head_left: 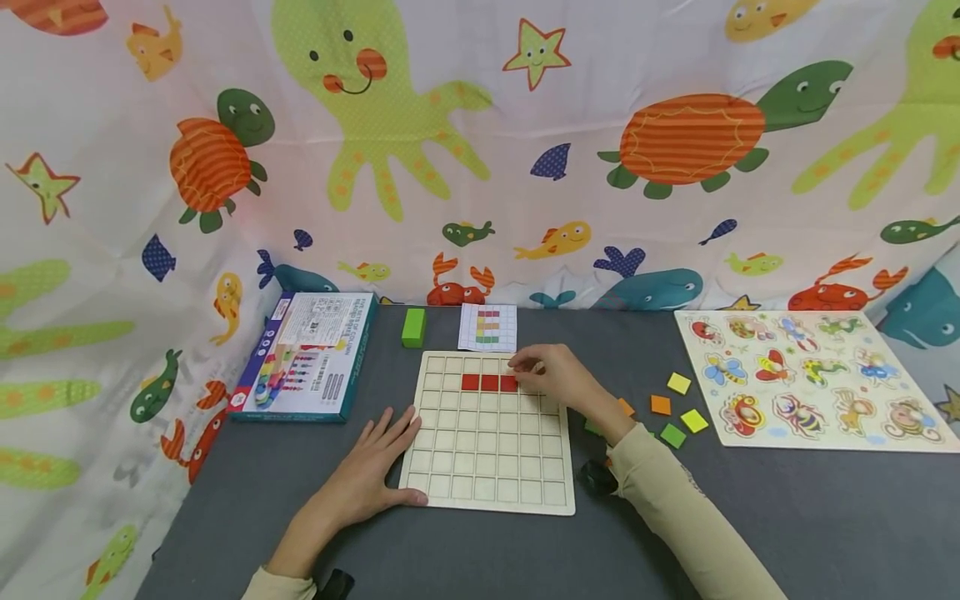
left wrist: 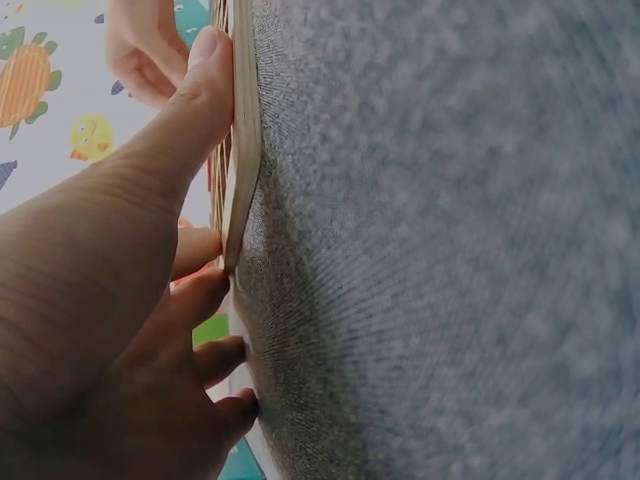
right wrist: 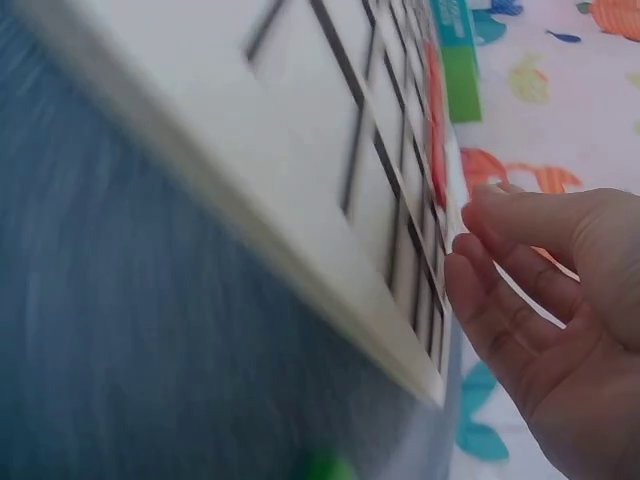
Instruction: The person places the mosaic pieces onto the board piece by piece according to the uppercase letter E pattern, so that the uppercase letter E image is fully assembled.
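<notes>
A pale wooden grid board (head_left: 487, 442) lies on the grey table, with three red tiles (head_left: 489, 382) side by side in its second row. My left hand (head_left: 367, 479) rests at the board's left side, fingers spread and thumb on the near corner; in the left wrist view the thumb of my left hand (left wrist: 100, 270) touches the board's edge (left wrist: 243, 140). Over the board's upper right part, my right hand (head_left: 558, 379) has its fingertips beside the rightmost red tile. The right wrist view shows my right hand (right wrist: 550, 300) with loosely bent fingers and no tile visible between them.
Behind the board are a printed pattern card (head_left: 487, 327) and a green block (head_left: 413, 327). A box (head_left: 307, 358) lies at the left. Right of the board are loose yellow, orange and green tiles (head_left: 672, 435), partly behind my right arm, and an insect puzzle board (head_left: 817, 379).
</notes>
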A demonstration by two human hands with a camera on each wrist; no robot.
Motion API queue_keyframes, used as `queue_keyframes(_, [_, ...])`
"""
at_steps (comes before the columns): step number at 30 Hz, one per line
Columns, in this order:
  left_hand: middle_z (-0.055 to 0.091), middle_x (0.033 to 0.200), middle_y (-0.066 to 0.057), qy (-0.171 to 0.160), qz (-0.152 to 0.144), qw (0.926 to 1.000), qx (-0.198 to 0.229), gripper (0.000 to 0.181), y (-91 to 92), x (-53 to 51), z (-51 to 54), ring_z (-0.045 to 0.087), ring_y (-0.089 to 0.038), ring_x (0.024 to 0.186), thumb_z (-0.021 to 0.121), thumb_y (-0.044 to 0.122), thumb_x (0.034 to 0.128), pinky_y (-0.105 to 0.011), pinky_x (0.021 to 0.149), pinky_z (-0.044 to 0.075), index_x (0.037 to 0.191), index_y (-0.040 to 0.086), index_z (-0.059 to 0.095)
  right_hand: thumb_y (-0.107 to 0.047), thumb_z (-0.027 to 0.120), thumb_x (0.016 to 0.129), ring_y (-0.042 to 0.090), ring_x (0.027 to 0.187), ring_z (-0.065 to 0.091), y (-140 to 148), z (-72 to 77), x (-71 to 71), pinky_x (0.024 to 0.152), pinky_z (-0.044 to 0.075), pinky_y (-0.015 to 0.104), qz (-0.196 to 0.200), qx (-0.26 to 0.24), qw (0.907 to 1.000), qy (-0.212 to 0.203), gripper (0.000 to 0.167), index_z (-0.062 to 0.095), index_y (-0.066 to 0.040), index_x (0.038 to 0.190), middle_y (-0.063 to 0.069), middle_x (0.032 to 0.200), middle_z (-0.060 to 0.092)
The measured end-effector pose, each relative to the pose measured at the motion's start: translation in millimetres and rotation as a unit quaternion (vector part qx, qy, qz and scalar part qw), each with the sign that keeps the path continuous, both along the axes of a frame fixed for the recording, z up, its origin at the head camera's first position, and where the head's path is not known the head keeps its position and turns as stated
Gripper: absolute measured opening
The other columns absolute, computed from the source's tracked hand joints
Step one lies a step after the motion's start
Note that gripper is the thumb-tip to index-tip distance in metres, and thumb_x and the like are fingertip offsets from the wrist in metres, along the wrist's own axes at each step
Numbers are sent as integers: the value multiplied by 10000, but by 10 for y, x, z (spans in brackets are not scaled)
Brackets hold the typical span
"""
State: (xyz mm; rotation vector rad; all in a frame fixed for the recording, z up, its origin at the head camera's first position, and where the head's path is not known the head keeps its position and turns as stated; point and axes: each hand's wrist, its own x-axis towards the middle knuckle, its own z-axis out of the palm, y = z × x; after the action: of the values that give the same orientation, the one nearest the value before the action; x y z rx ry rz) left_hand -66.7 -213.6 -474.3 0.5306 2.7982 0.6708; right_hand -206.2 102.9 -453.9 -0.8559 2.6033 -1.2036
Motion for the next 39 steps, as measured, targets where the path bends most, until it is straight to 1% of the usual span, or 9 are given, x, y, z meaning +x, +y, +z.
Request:
queue_keyframes(5, [159,1633,-39,-11,87,10000,7,1082,-2,6,8,75,-370,1491,757,610,716,-585,1178,81,1555,122,279,-55,680,918,224,916,650,345,97,0,813,558,410,-301,265,9989,225,197,719,-19,1108,88,1016,709])
queue_keyframes(7, [173,1630,-52,33,93,9999,22,1080,-4,9,11,88,-385,1487,760,608,714,-597,1172,89,1551,112,290,-44,685,911,241,934,657,538,107,-3,830,558,429,-483,421,9974,325,210,715,-18,1118,99,1031,708])
queue_keyframes(12, [168,1630,-48,-18,107,9999,-26,1085,-5,8,3,80,-380,1488,755,617,713,-594,1174,83,1552,116,283,7,683,896,306,962,662,1074,114,-3,843,556,475,-809,628,9936,470,244,695,12,1139,152,1057,704])
queue_keyframes(16, [160,1631,-37,-55,131,9999,-28,1086,-10,12,-4,70,-369,1491,757,616,712,-587,1178,74,1554,126,278,25,686,885,360,961,662,1448,160,42,823,555,510,-994,756,9909,497,261,682,34,1146,200,1062,697])
queue_keyframes(20, [153,1633,-30,-68,119,9999,-26,1089,-13,13,-18,67,-366,1492,750,624,713,-585,1179,74,1556,128,272,14,706,871,389,967,654,1720,178,114,809,552,526,-1212,997,9865,458,282,678,48,1149,226,1065,691])
queue_keyframes(26, [149,1634,-26,-125,132,9998,14,1093,4,12,-10,62,-367,1492,752,623,709,-581,1180,64,1556,128,270,0,709,867,389,984,639,1900,119,180,822,540,538,-1341,1223,9831,239,296,672,66,1153,232,1069,687])
queue_keyframes(33, [154,1633,-35,-57,105,9999,74,1089,0,5,-11,62,-370,1492,770,598,711,-585,1178,65,1555,122,274,41,707,852,376,967,636,1927,50,201,826,537,549,-1367,1176,9833,260,299,674,67,1148,227,1057,684])
queue_keyframes(37, [160,1632,-44,-21,64,9999,103,1083,2,-4,-4,69,-375,1490,780,581,711,-587,1176,69,1552,115,282,52,721,837,360,932,643,1919,59,205,804,551,524,-1347,1142,9839,279,304,674,73,1136,219,1031,687])
queue_keyframes(39, [159,1632,-44,-52,52,9999,100,1085,11,-3,3,68,-374,1491,778,586,710,-586,1177,68,1553,118,279,54,726,833,337,903,652,1921,67,206,768,569,477,-1309,1134,9843,346,301,679,67,1130,194,999,693])
